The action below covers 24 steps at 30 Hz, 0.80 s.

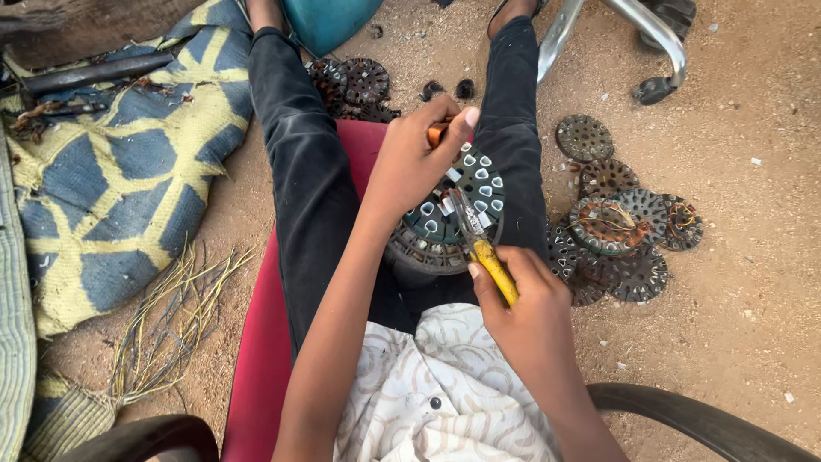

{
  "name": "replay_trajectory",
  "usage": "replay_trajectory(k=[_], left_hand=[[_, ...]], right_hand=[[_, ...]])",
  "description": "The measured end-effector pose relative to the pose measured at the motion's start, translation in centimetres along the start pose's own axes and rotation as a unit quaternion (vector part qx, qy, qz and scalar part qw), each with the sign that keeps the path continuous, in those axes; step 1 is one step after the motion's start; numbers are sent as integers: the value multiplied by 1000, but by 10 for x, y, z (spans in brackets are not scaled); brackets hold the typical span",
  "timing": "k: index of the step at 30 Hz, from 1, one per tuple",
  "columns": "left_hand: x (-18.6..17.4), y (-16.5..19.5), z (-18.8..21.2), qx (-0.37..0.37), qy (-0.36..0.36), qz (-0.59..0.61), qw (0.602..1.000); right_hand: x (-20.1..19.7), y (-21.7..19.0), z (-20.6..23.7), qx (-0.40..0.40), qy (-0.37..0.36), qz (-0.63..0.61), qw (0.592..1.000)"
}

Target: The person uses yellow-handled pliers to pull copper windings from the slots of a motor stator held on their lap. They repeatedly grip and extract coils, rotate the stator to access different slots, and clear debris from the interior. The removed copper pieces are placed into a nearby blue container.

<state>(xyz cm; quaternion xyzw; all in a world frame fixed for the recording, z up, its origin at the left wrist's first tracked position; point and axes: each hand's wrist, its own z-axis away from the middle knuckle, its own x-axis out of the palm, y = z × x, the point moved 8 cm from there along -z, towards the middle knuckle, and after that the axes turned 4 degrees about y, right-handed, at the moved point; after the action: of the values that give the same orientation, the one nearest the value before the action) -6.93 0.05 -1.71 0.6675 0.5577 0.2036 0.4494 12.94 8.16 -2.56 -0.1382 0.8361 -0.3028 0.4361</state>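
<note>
While seated on a red chair cushion (261, 359), seen from the head camera: left hand (415, 162) curled shut over the far-left rim of a round dark metal motor stator disc with pale slot liners (462, 205), an orange-handled tool (437, 133) tucked under the fingers. Disc propped on the lap between black trouser legs (308, 188), tilted toward the camera. Right hand (522, 312) closed tight round the yellow grip of slim metal-tipped pliers (483, 244), tip touching the disc's near face at a slot.

Judged risks: tip skidding off the smooth slot edge toward the left thumb, since that hand sits just beside the working point; disc rolling off the thigh, being braced by one hand only.

Around: pile of rusty perforated round stator plates (620, 227) on the dirt floor (753, 282) to the right, more plates (355, 85) far between the legs, bundle of thin yellowish wires (167, 329) left, blue-and-yellow patterned cloth (120, 180) further left, chrome chair leg (650, 34) far right. Black armrest (693, 419) near the right elbow, likely crowding the swing.
</note>
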Motion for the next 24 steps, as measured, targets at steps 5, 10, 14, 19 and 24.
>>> replay_trajectory(k=[5, 10, 14, 19, 24], left_hand=[[2, 2, -2, -1, -5, 10, 1000], [1, 4, -1, 7, -2, 11, 1000], [2, 4, 0, 6, -13, 21, 1000], [1, 2, 0, -2, -5, 31, 1000], [2, 2, -1, -1, -4, 28, 1000]], right_hand=[[11, 3, 8, -44, 40, 5, 998], [14, 6, 10, -19, 20, -24, 999], [6, 16, 6, 65, -42, -90, 993], [-1, 34, 11, 168, -141, -24, 975], [9, 52, 20, 183, -267, -183, 928]])
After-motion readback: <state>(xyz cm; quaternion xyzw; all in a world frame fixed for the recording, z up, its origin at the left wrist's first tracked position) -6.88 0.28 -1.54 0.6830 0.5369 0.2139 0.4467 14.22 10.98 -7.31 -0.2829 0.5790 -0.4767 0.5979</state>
